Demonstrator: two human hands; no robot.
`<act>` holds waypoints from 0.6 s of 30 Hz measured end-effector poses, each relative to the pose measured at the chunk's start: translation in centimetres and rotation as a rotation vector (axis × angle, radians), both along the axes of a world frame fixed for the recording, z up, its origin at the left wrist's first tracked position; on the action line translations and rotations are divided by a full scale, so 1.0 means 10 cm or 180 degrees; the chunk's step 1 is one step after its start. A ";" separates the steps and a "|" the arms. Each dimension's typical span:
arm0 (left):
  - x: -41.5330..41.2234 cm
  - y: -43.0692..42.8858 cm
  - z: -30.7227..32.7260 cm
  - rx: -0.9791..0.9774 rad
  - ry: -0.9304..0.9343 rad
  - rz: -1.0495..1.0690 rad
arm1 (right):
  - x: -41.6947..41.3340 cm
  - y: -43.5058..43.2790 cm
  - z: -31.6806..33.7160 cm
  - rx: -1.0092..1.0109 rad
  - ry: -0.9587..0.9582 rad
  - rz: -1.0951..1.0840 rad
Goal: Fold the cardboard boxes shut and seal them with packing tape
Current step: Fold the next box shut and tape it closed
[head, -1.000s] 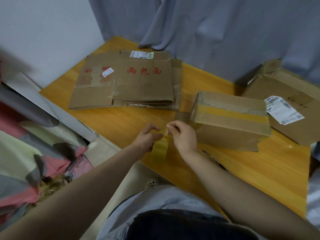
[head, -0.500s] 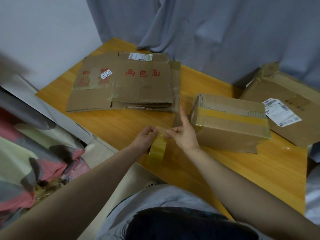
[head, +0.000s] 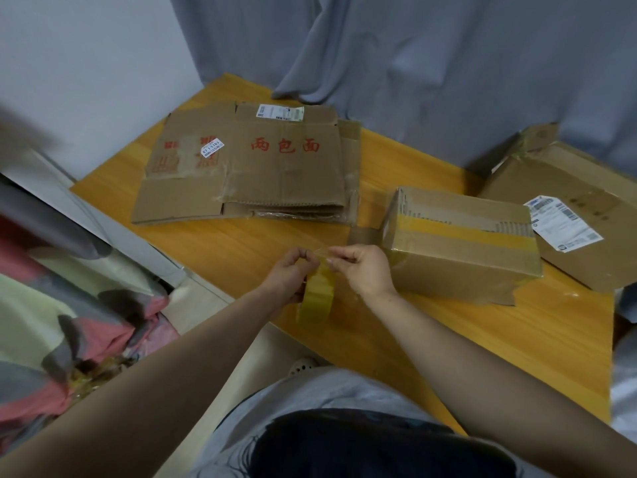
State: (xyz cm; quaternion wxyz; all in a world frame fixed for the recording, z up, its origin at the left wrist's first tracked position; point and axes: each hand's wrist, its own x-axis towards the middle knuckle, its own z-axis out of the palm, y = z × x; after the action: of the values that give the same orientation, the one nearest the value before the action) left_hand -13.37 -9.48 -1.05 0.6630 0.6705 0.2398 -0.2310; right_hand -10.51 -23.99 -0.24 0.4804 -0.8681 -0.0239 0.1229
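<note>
Head view: left hand (head: 291, 272) is holding tape roll (head: 315, 296) over the table (head: 220, 246); right hand (head: 367, 270) is pinching its free end, likely peeling a strip for the small box (head: 458, 243) just beside.

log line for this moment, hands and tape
phase: peeling tape end | left hand: holds tape roll | right hand: pinches tape end | box: taped, beside right hand

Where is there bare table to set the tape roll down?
Bare wood shows between the flattened cardboard and the left hand, and on the table nearer than the taped box. Crowded: far right, where the labelled box sits close behind it.
</note>
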 end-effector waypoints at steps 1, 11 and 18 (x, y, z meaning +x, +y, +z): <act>0.00 0.00 0.00 0.0016 0.0008 -0.0009 | 0.01 0.00 0.00 -0.0056 -0.0023 0.0017; 0.01 -0.01 -0.01 -0.0040 -0.0020 0.0068 | 0.01 0.06 0.07 -0.0878 -0.0423 0.0350; 0.04 0.02 -0.03 -0.0029 0.0125 0.0125 | -0.03 0.11 0.07 -0.1297 -0.0473 0.0606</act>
State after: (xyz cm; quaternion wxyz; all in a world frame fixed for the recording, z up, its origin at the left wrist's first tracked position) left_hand -13.01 -9.33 -1.39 0.6656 0.6580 0.2648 -0.2322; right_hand -10.78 -22.85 0.45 0.2784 -0.9476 -0.1156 0.1056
